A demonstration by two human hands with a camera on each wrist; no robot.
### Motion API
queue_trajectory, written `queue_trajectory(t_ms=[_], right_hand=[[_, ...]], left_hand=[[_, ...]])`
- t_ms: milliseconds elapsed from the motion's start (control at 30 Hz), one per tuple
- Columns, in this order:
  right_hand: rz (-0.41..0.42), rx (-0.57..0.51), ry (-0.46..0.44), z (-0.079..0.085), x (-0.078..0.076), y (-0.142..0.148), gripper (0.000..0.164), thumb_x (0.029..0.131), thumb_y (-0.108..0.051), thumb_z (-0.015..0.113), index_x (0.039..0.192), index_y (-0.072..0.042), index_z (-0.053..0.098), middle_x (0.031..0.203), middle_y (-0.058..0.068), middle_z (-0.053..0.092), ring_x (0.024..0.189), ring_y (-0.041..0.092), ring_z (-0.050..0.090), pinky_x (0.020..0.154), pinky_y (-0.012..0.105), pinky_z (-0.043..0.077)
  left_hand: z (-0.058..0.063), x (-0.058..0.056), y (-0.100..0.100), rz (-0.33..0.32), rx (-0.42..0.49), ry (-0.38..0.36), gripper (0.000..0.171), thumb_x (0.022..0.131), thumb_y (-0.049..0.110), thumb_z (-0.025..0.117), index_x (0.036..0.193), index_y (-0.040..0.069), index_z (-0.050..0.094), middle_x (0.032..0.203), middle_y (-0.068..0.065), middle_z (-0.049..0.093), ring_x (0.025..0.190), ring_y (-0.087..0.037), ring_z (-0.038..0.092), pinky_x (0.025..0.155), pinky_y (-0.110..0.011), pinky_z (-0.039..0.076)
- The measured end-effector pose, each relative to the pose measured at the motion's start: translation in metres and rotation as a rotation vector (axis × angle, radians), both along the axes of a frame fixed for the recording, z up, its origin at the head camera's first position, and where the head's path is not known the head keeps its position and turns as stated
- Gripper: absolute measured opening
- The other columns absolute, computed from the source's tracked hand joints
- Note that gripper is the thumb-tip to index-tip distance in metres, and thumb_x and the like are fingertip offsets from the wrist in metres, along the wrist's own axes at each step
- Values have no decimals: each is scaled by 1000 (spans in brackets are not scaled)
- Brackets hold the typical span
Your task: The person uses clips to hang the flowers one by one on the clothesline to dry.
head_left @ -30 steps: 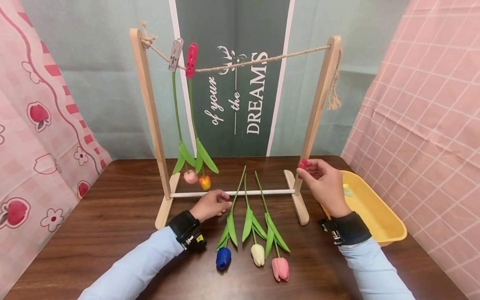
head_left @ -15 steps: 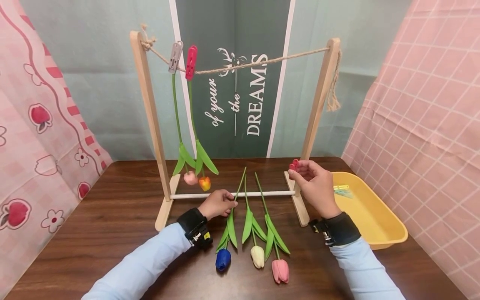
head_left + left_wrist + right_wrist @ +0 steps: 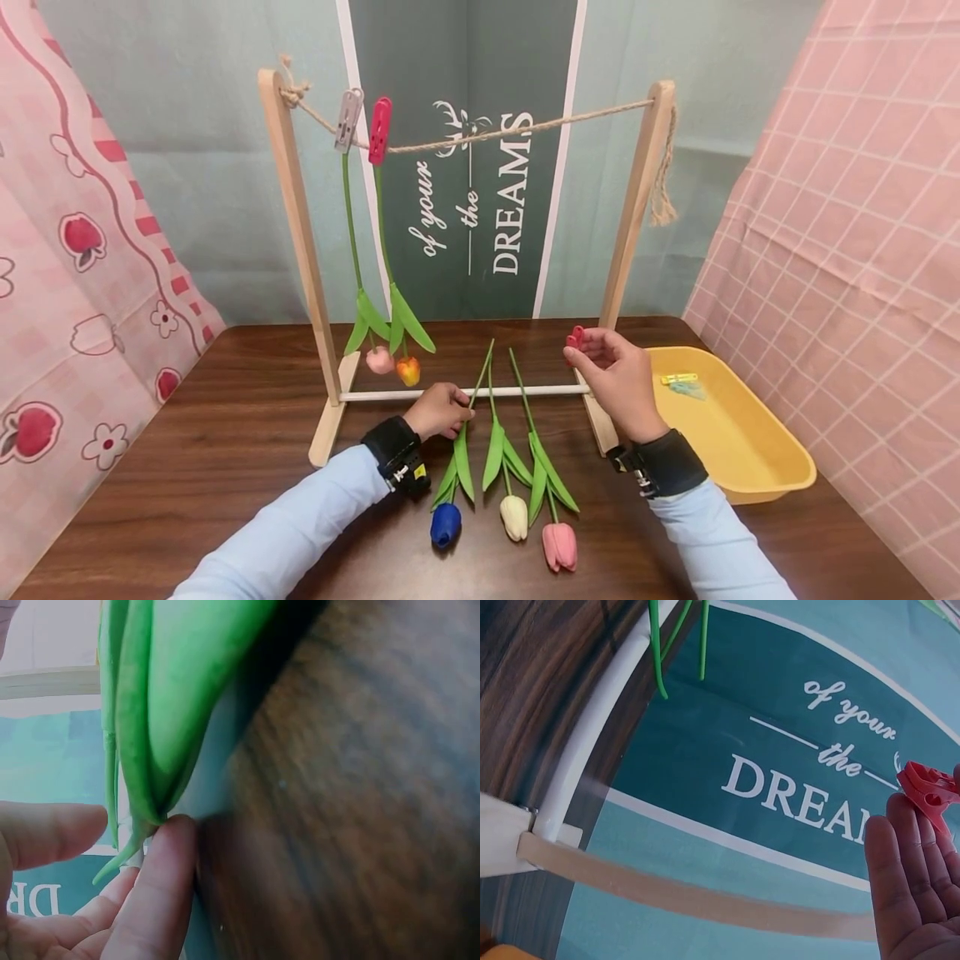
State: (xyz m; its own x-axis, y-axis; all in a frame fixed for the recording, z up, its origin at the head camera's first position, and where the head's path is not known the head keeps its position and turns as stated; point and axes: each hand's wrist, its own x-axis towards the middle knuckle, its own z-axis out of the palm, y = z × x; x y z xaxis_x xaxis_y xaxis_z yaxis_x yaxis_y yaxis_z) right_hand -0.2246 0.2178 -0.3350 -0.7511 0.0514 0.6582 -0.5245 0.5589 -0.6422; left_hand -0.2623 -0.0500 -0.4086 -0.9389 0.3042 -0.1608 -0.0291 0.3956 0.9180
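In the head view my left hand (image 3: 438, 410) is at the stem of the blue tulip (image 3: 446, 525), which lies on the table. The left wrist view shows the index finger touching the green stem (image 3: 139, 838) below the leaves, with the thumb a little apart from it. My right hand (image 3: 617, 379) pinches a red clothespin (image 3: 574, 337) in front of the right post. A white tulip (image 3: 514, 517) and a pink tulip (image 3: 559, 546) lie beside the blue one. From the rope (image 3: 480, 136) a grey clothespin (image 3: 348, 121) and a red clothespin (image 3: 380, 131) hold two hanging tulips.
A wooden frame with a left post (image 3: 294, 225), a right post (image 3: 637, 208) and a white crossbar (image 3: 540, 391) stands on the brown table (image 3: 225, 433). At the right, a yellow basin (image 3: 795, 479) contains yellow and teal clothespins (image 3: 681, 382).
My right hand has moved left with the red clothespin, away from the yellow basin. My left hand has shifted slightly right, onto the blue tulip's stem.
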Motion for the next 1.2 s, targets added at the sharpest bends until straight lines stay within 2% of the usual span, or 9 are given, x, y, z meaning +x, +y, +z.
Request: queue_trajectory(t_ms=[267,600,800,1000,1200], right_hand=[[27,13,-52,-2,1,-8,26,83,-16,79,102,-3,68,86,6,69,74,15,63,68,14,51],[49,11,-70,-4,2,-12,26,84,-18,78,102,-3,68,87,6,69,75,14,63,68,14,51],[61,11,-61,-2,1,-15,25,83,-15,79,101,-3,68,86,6,69,74,14,63,67,15,52],[65,27,-28,1,0,-20,24,82,-11,80,101,-3,68,86,6,70,74,14,64,68,14,52],[71,37,-24,6,-1,-25,24,83,-14,79,101,-4,69,86,5,70,75,13,65,69,15,52]], left_hand=[[-2,-1,2,1,-19,38,20,82,-6,68,101,-9,60,75,-12,63,61,-17,60,54,-33,56],[-4,0,-3,-15,-19,79,18,80,-8,68,97,-11,62,74,-9,63,59,-16,60,53,-31,56],[2,3,-9,-13,6,98,20,81,-7,66,100,-12,61,77,-9,65,61,-17,61,54,-34,56],[13,7,-13,-6,62,101,21,83,-7,64,102,-11,59,76,-9,64,57,-18,59,55,-37,56],[22,11,-15,-7,106,123,24,84,-7,64,107,-13,58,79,-11,65,56,-16,59,56,-38,57]])
